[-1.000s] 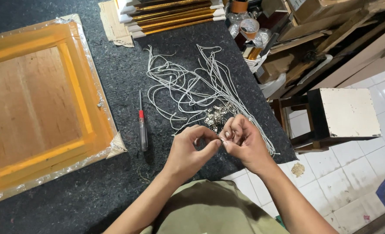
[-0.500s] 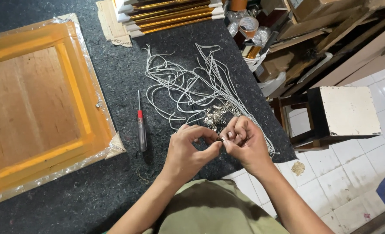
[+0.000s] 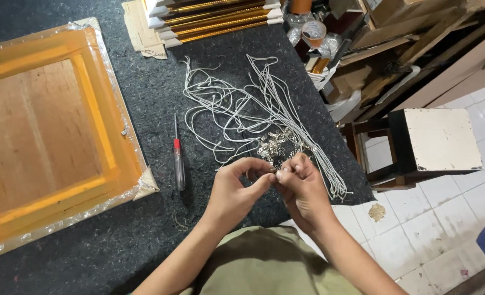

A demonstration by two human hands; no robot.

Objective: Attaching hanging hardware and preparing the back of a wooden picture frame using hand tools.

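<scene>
**Fingertips meet over a small fitting at the near edge**

At the near edge of the dark felt surface (image 3: 89,240), the left hand (image 3: 232,192) and right hand (image 3: 302,191) come together, fingertips touching around something tiny between them. It looks like a small metal fitting, perhaps with a cord end, but it is too small and too hidden to tell which, or which way it points. Both sets of fingers are pinched shut on it, thumbs against forefingers, probably because so small a part needs both hands close to the eyes.

Just beyond the hands lies a pile of small metal clips (image 3: 272,146), kept within easy reach. Past it spreads a tangle of white cords (image 3: 237,109), most strands running lengthwise away from the person, with one bundle slanting toward the right edge.

To the left, apart from the hands, a red-handled screwdriver (image 3: 178,158) lies with its long axis pointing away, tip farthest. Farther left sits an orange-wrapped wooden frame (image 3: 97,104). Gold-edged frame mouldings (image 3: 215,13) are stacked at the far side, and a dark stool with a pale seat (image 3: 433,142) stands on the tiled floor.
</scene>
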